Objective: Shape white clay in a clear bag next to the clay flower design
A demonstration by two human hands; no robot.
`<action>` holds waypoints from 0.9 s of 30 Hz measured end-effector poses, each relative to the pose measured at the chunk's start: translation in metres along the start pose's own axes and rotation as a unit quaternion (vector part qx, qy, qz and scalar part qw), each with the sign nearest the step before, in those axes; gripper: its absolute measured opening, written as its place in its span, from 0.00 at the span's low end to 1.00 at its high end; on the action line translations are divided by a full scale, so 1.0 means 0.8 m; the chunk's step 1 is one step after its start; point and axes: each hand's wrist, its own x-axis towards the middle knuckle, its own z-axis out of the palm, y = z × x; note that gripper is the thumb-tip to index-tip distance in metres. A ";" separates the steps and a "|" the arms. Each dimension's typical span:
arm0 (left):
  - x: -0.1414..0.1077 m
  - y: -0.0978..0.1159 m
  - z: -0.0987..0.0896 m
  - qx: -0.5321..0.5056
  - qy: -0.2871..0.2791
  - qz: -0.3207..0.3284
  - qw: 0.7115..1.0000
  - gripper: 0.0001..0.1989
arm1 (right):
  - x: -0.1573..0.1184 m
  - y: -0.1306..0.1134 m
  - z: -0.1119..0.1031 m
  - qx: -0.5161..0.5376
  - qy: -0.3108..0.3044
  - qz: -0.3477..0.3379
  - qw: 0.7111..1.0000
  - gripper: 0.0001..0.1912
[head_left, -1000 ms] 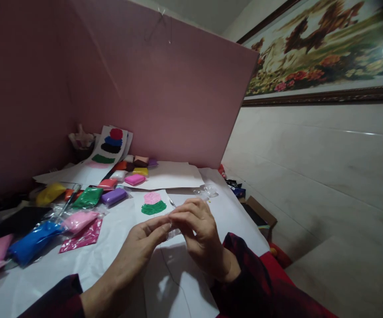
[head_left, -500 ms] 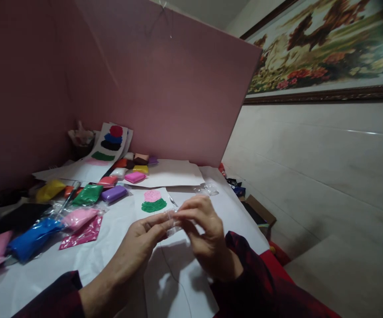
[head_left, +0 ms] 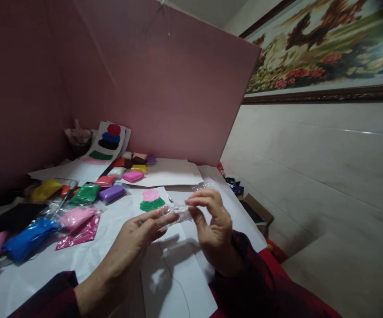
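Observation:
Crinkled clear plastic wrap (head_left: 180, 211) is stretched between my two hands, above a white sheet. My left hand (head_left: 138, 235) grips its left end between thumb and fingers. The thumb and fingertips of my right hand (head_left: 213, 225) pinch its right end. Whether anything lies inside the plastic, I cannot make out. Just beyond my left fingers, a white paper (head_left: 138, 194) bears a pink patch (head_left: 150, 195) above a green ridged patch (head_left: 152, 204). A thin dark thread (head_left: 174, 278) runs over the sheet below my hands.
Wrapped packs lie at the left: blue (head_left: 32, 238), green (head_left: 85, 194), purple (head_left: 111, 193), yellow (head_left: 46, 191) and several others. A sheet with coloured patches (head_left: 103, 150) leans at the back left, before a pink panel (head_left: 164, 88). An open cardboard box (head_left: 260, 208) stands beyond the right edge.
My right hand has moved a little to the right, away from my left. More of the clear plastic now shows between them. The whole view has shifted slightly.

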 end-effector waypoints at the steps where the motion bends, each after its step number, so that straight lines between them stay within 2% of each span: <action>1: 0.000 0.000 -0.001 -0.001 -0.001 0.003 1.000 0.16 | 0.000 0.000 0.000 -0.006 -0.034 -0.023 0.999 0.07; 2: -0.001 0.000 -0.001 -0.001 0.000 0.005 1.000 0.17 | 0.000 0.000 0.000 -0.012 -0.066 -0.035 0.997 0.07; 3: -0.001 -0.001 -0.002 0.001 0.001 0.006 1.000 0.17 | 0.000 0.000 0.000 -0.010 -0.071 -0.027 0.997 0.07; 6: -0.004 -0.002 -0.004 0.015 0.003 0.002 1.000 0.20 | 0.000 0.000 -0.002 0.008 0.000 0.027 1.000 0.07; 7: -0.004 -0.002 -0.004 0.021 0.001 0.003 1.000 0.20 | 0.000 0.000 -0.002 0.007 0.017 0.024 1.000 0.07; 9: -0.005 -0.003 -0.004 0.038 -0.003 0.017 0.999 0.18 | 0.000 0.000 -0.001 -0.003 -0.009 -0.012 1.000 0.07; 10: -0.006 -0.003 -0.004 0.045 -0.003 0.023 0.999 0.17 | 0.000 0.000 -0.001 -0.009 -0.047 -0.033 0.998 0.08; 12: -0.005 -0.003 -0.004 0.054 -0.005 0.030 0.998 0.16 | 0.001 -0.001 -0.001 0.003 -0.068 -0.014 0.998 0.07; 14: -0.005 -0.002 -0.003 0.056 0.000 0.028 0.998 0.17 | 0.002 -0.002 -0.002 0.027 -0.026 0.035 0.999 0.06; 16: -0.005 -0.001 -0.002 0.057 0.007 0.021 0.998 0.17 | 0.002 -0.004 -0.005 0.044 0.011 0.057 0.997 0.06; 18: -0.005 0.001 -0.001 0.064 0.002 0.021 0.998 0.16 | 0.000 -0.005 -0.006 0.039 0.015 0.041 0.998 0.06; 22: -0.008 0.005 0.001 0.117 -0.016 0.071 0.990 0.12 | -0.004 -0.003 -0.002 -0.022 -0.045 -0.032 0.998 0.07; 24: -0.009 0.005 0.000 0.135 -0.004 0.099 0.986 0.10 | -0.004 -0.002 -0.001 -0.035 -0.072 -0.044 0.996 0.06; 27: -0.008 0.003 -0.002 0.124 0.011 0.092 0.988 0.10 | -0.005 -0.002 0.000 -0.035 -0.083 -0.057 0.994 0.06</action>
